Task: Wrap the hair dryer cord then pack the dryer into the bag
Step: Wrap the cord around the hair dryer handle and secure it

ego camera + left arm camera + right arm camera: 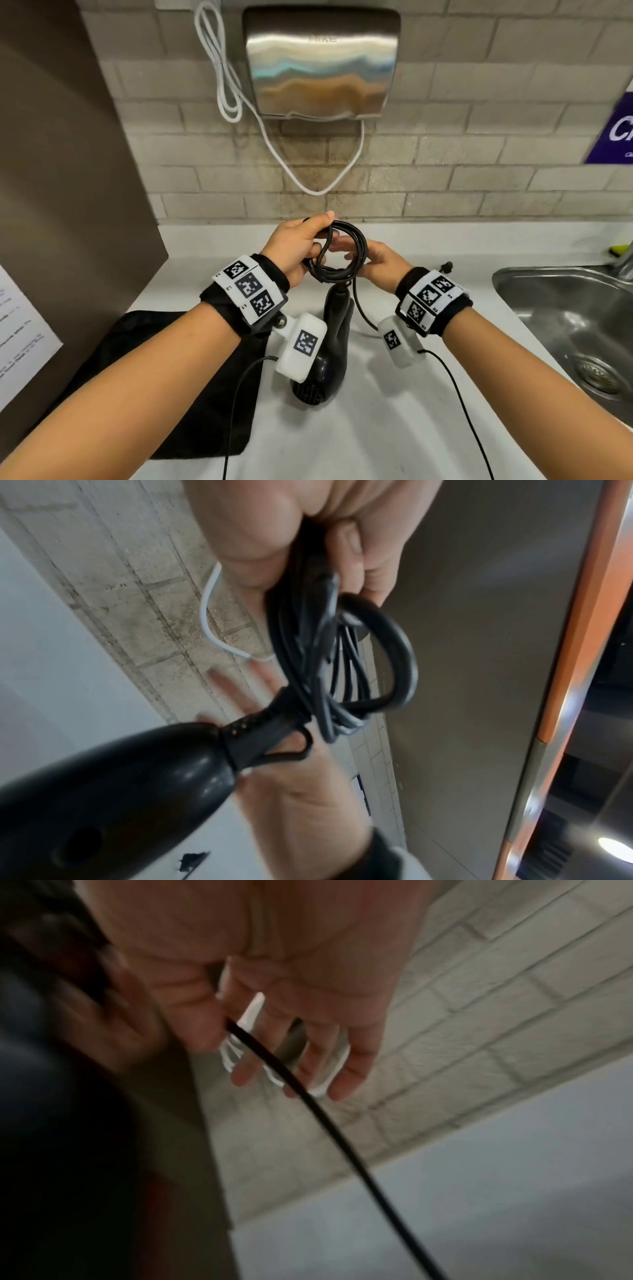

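My left hand [297,247] has its grip curled round the coiled black cord [346,251], held above the table [394,411]. My right hand [371,257], fingers straight and spread, touches the coil's far side. The hair dryer [334,346] hangs below the coil, its body down by the table, just beside the black bag [164,387]. A steel sink [565,329] sits right; a hand dryer [322,61] hangs on the brick wall.

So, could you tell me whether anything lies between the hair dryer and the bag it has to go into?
Nothing visible does. The hair dryer stands on the counter right beside the black bag, which lies flat to its left. Only the left forearm passes above the bag. The left hand grips the coiled cord; I cannot see the bag's opening.
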